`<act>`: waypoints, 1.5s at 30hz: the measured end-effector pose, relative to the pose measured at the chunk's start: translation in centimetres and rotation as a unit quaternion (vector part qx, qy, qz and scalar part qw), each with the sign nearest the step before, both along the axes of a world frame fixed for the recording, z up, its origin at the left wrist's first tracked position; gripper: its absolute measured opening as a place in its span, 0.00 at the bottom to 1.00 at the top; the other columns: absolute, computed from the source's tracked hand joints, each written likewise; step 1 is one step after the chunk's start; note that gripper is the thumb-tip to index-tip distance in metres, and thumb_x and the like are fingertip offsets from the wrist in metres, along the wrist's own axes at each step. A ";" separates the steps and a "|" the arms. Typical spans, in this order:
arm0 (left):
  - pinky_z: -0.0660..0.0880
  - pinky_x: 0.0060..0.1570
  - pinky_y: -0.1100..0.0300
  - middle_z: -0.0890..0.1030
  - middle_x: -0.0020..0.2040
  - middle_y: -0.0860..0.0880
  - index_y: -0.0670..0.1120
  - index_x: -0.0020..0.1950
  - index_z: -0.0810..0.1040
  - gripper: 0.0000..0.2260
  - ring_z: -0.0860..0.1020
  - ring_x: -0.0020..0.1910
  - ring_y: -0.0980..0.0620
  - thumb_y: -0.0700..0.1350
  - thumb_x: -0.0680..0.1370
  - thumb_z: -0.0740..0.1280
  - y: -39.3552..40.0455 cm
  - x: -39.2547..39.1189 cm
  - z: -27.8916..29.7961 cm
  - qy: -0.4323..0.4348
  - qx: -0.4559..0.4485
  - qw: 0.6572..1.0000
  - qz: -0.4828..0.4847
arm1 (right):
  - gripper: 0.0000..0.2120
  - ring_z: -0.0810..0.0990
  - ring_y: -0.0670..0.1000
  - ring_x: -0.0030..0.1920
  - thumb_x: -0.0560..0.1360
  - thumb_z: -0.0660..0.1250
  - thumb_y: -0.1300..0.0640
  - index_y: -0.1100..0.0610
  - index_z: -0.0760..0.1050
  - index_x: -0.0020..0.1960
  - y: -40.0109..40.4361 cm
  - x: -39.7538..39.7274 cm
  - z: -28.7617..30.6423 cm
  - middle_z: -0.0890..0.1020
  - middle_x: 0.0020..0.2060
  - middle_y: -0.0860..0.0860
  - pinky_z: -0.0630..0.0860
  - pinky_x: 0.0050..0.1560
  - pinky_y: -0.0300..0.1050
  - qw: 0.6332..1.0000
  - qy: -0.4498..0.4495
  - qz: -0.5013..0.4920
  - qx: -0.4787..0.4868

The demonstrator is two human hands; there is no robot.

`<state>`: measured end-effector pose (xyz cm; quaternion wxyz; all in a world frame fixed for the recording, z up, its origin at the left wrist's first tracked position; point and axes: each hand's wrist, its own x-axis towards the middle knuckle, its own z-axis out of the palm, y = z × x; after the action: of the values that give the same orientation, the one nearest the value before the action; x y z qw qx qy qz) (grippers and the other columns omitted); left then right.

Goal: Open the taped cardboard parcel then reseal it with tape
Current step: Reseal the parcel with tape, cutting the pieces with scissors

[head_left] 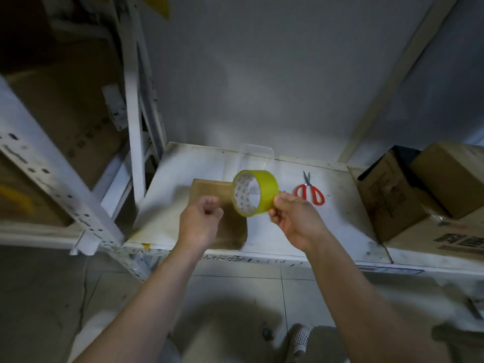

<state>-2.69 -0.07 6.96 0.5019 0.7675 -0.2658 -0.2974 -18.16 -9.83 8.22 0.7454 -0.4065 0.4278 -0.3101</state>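
A flat brown cardboard parcel (pixel 209 192) lies on the white shelf (pixel 301 231), partly hidden behind my hands. My right hand (pixel 296 221) holds a yellow-green roll of tape (pixel 258 192) by its lower right rim, lifted above the parcel's right edge. My left hand (pixel 200 221) hovers over the parcel just left of the roll, fingers curled in with thumb and fingertips pinched together; whether a tape end is between them I cannot tell.
Red-handled scissors (pixel 310 191) lie on the shelf right of the roll. A clear plastic tub (pixel 255 155) stands behind the tape. Cardboard boxes (pixel 424 189) are stacked at the right. A white metal rack upright (pixel 60 184) stands at the left.
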 end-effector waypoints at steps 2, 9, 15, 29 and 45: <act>0.73 0.56 0.58 0.80 0.50 0.48 0.47 0.53 0.79 0.07 0.77 0.51 0.49 0.40 0.77 0.65 1.2 0.2 -0.1 0.049 -0.002 0.999 0.014 | 0.07 0.72 0.46 0.30 0.78 0.59 0.67 0.60 0.74 0.46 1.7 -0.1 0.3 0.74 0.34 0.52 0.70 0.32 0.35 1.000 -0.021 0.017 0.013; 0.77 0.55 0.47 0.82 0.51 0.40 0.43 0.54 0.78 0.17 0.80 0.52 0.42 0.51 0.83 0.53 5.1 1.0 0.9 0.232 -0.059 0.971 0.020 | 0.07 0.70 0.43 0.26 0.79 0.57 0.64 0.58 0.72 0.44 5.9 -0.2 0.0 0.73 0.36 0.52 0.69 0.27 0.32 0.990 -0.095 0.047 0.093; 0.77 0.54 0.47 0.81 0.56 0.44 0.45 0.61 0.76 0.22 0.80 0.54 0.46 0.59 0.76 0.62 6.7 0.8 1.8 0.322 -0.065 0.940 -0.096 | 0.12 0.68 0.43 0.23 0.80 0.56 0.61 0.60 0.78 0.45 7.7 0.2 -0.3 0.76 0.32 0.51 0.66 0.24 0.33 0.980 -0.124 0.014 0.157; 0.80 0.44 0.57 0.77 0.50 0.48 0.60 0.59 0.75 0.12 0.79 0.43 0.51 0.45 0.78 0.63 7.4 0.4 2.7 0.183 -0.124 0.961 -0.169 | 0.19 0.61 0.44 0.24 0.71 0.66 0.42 0.56 0.77 0.53 8.2 0.4 -0.3 0.76 0.31 0.52 0.56 0.21 0.34 0.996 0.019 0.048 0.075; 0.65 0.41 0.60 0.79 0.42 0.44 0.44 0.44 0.73 0.06 0.72 0.42 0.47 0.42 0.80 0.61 6.8 -0.1 1.4 -0.197 0.050 0.977 -0.068 | 0.10 0.77 0.47 0.43 0.75 0.67 0.49 0.55 0.77 0.41 10.7 1.1 -1.7 0.80 0.38 0.49 0.73 0.42 0.37 0.955 0.244 0.009 -0.170</act>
<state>-2.79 6.69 8.34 0.3798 0.8150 -0.3957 -0.1869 -17.01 0.86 6.49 0.5409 -0.5941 0.5341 -0.2630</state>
